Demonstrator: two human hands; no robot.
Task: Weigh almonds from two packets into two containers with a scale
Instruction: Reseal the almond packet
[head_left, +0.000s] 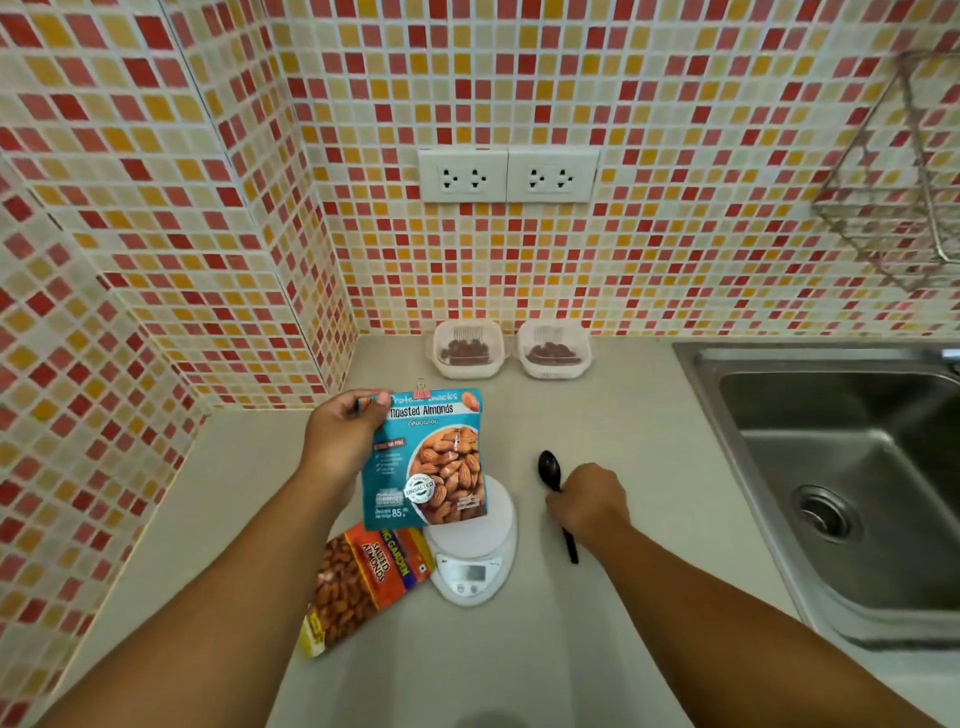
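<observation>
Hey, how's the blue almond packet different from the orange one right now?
The blue packet is held up by its top corner in the left hand, hanging over the scale; the orange packet lies flat on the counter. The blue packet reads "Roasted Almonds" and "unsalted"; the orange packet reads "Salted Almonds". A clip sits on the blue packet's top; none shows on the orange packet. Both picture almonds.

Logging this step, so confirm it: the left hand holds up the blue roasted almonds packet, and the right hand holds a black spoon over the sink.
Not quite. In the head view, the right hand holds the black spoon on the counter beside the scale, not over the sink. The rest stands: the left hand holds up the blue roasted almonds packet.
</observation>
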